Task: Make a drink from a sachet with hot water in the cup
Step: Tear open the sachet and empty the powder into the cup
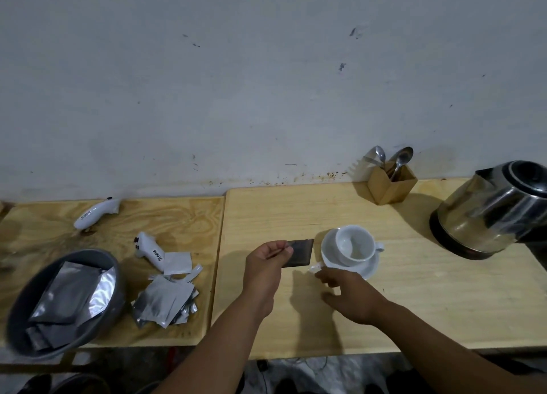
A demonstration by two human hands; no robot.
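My left hand (268, 270) pinches a dark foil sachet (300, 253) by its left edge and holds it upright just left of the cup. My right hand (346, 293) hovers low over the table and pinches a small white torn-off strip (315, 267) between its fingertips, below the sachet. The white cup (356, 245) stands on a white saucer (367, 270), its handle pointing right. It looks empty. A steel kettle (491, 210) with its lid off sits at the far right.
A wooden holder (390, 186) with spoons stands by the wall. On the left table lie a grey bowl (26, 307) of sachets, a pile of torn sachets (165, 302) and two white controllers (149, 250), (94, 213).
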